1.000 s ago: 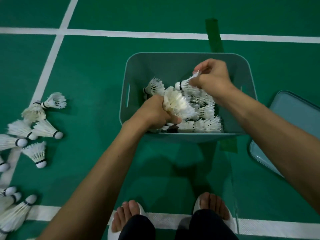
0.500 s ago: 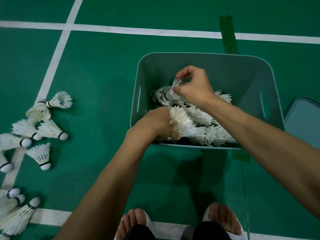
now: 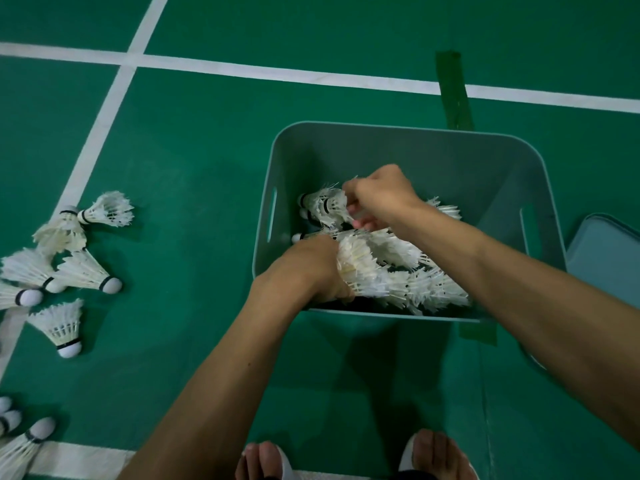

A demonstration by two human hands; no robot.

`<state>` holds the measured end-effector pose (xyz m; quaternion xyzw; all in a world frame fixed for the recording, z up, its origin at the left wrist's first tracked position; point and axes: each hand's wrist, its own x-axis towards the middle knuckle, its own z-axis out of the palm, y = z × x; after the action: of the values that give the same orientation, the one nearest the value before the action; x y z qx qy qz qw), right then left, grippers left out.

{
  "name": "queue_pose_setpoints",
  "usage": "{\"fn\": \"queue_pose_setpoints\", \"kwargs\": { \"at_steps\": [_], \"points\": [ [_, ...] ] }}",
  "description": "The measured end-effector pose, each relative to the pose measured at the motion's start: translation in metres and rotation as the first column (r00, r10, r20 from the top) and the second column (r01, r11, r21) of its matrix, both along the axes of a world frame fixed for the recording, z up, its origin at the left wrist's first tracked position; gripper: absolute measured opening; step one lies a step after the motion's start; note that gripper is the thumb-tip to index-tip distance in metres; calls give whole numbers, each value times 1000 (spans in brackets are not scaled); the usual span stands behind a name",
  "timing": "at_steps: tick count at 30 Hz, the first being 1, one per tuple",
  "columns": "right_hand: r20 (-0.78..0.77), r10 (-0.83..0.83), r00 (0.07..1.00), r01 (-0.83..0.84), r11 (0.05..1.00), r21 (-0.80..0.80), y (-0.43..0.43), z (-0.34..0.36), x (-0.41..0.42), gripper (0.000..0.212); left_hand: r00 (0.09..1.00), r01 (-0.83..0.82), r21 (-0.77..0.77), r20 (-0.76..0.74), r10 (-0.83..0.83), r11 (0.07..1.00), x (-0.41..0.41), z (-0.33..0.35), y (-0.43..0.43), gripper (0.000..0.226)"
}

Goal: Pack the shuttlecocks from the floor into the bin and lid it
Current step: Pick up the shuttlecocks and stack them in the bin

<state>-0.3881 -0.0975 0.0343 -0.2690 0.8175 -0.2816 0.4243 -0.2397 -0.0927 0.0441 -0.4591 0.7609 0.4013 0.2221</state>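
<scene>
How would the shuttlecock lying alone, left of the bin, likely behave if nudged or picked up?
The shuttlecock probably weighs little: it is mostly open feather skirt. On its side with a rounded cork tip, it would likely roll in a curve. Its thin feathers look easily crushed.

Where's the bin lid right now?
In the head view, the lid lies on the green floor at the far right edge, right beside the bin's right wall, partly out of frame.
</scene>
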Motion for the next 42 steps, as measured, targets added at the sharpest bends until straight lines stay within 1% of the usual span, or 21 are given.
{"fn": "queue_pose_setpoints", "kwargs": {
  "at_steps": [2,4,7,9,11,15,19,20,22,25,28,32,35,36,38,39,41,42],
  "points": [
    [143,-82,986,84,996,-7,-2,2,5,30,1000,-5,0,-11,5,1000,-1,1,0,49],
    [208,-115,971,118,993,-1,-2,2,10,31,1000,-9,0,-18,9,1000,-2,2,0,47],
    [234,-108,966,107,994,19,-3,1,16,13,999,-35,5,-33,35,999,0,-1,1,48],
    [253,-133,958,134,991,13,-5,1,15,7,996,-60,60,-57,64,996,2,-3,1,45],
    [280,-176,944,183,983,2,-8,1,12,7,993,-75,99,-81,84,992,3,-3,2,40],
    [315,-191,930,195,981,19,-12,0,9,13,991,-98,82,-79,104,992,4,-2,2,40],
    [292,-204,934,211,977,10,-16,-2,12,38,994,-81,62,-70,85,995,3,-3,3,44],
    [268,-221,938,229,973,2,-18,-4,13,38,994,-76,52,-71,80,996,2,-2,3,47],
    [227,-246,942,253,967,-3,-20,-10,13,30,994,-77,46,-76,80,996,1,-1,4,51],
    [250,-232,940,237,971,8,-19,-9,8,23,991,-94,70,-88,100,993,4,-3,2,48],
    [284,-155,946,166,986,-13,-17,-5,-2,16,991,-97,84,-83,104,992,5,-4,1,47],
    [311,-81,947,89,996,-12,-18,-7,-8,10,991,-94,82,-86,101,992,0,-6,2,41],
    [301,-8,954,11,1000,-9,-17,-12,-8,18,990,-86,81,-100,94,993,0,-7,1,40],
    [289,-4,957,8,1000,-12,-17,-14,-7,22,991,-84,74,-103,91,994,0,-7,1,41],
    [239,-65,969,74,997,-26,-17,-14,-4,24,990,-85,58,-109,91,995,1,-6,0,44],
    [182,-99,978,108,993,-40,-17,-14,-2,24,989,-93,62,-112,99,994,2,-6,0,45],
    [69,-108,992,112,992,-65,-17,-11,1,28,987,-107,76,-111,115,991,3,-7,-1,46],
    [58,-107,993,111,991,-73,-17,-9,2,31,987,-112,83,-110,121,990,4,-8,-1,45]
  ]
}}
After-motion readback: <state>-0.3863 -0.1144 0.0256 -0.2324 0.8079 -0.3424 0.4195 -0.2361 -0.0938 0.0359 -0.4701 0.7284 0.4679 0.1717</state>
